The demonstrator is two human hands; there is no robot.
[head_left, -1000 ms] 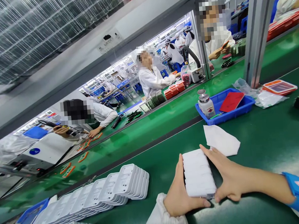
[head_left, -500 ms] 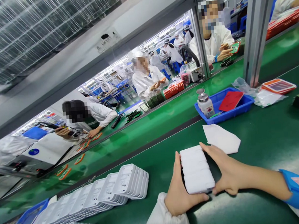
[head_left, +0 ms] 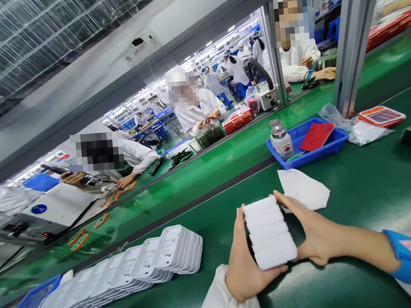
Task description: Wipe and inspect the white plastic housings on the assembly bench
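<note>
Both hands (head_left: 277, 248) clasped around white stack (head_left: 269, 232)

The stack (head_left: 269, 232) of white pieces pressed between the left hand (head_left: 243, 265) and right hand (head_left: 313, 233) has fanned out, its layers stepped and slanted, and sits slightly farther left on the belt (head_left: 365, 193).
</note>
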